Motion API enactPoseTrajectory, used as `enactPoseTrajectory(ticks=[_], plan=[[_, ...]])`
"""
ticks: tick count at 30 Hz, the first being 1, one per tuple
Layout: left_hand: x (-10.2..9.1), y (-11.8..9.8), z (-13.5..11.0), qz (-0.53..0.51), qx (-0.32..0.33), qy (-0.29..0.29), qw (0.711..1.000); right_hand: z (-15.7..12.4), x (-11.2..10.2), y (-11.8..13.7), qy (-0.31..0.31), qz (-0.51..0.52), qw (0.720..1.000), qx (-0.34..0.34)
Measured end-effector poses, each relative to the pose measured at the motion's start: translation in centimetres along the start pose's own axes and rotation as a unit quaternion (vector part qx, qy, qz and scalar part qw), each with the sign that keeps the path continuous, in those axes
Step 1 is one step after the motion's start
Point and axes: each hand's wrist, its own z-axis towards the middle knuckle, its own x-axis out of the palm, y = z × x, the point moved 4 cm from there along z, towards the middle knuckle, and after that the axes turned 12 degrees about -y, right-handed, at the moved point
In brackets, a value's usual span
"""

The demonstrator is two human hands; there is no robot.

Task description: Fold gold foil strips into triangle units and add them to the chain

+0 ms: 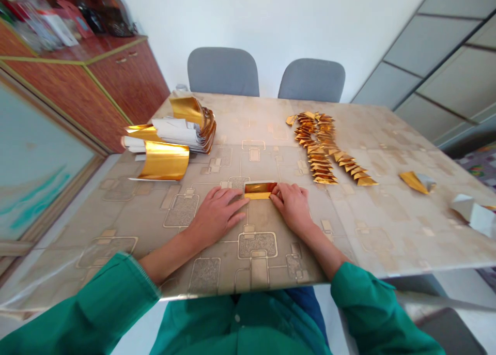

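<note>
A small folded sheet of gold foil paper (258, 195) lies on the patterned table in front of me, its far flap raised with a pale edge. My right hand (291, 202) pinches its right end between thumb and fingers. At the left end, my left hand (219, 215) rests with fingers stretched out and apart, fingertips touching or right beside the paper's edge. Further left sits a stack of gold and white paper sheets (182, 133), with a curled gold sheet (165, 161) at its near side. Rows of folded gold paper pieces (320, 148) stand beyond my right hand.
A loose folded gold piece (416, 182) and a crumpled white-and-gold paper (475, 215) lie toward the right of the table (368, 231). Two grey chairs (222, 71) stand at the far edge. A wooden cabinet (124, 76) with bags and bottles is at the left.
</note>
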Motion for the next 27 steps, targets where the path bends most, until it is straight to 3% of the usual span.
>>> enactPoseTrajectory(ticks=[10, 15, 22, 27], plan=[[0.1, 0.2, -0.1, -0.041, -0.018, -0.016, 0.999, 0.5, -0.5, -1.7, 0.012, 0.081, 0.997, 0.014], [0.1, 0.0, 0.1, -0.048, -0.001, -0.04, 0.998, 1.1, -1.3, -1.9, -0.072, 0.151, 0.986, -0.026], [-0.2, -0.8, 1.1, -0.077, -0.027, -0.084, 0.993, 1.4, -0.6, -0.9, -0.069, 0.121, 0.989, -0.052], [0.5, -1.0, 1.7, -0.06, -0.05, -0.071, 0.994, 1.5, -0.5, -1.1, -0.074, 0.132, 0.987, -0.049]])
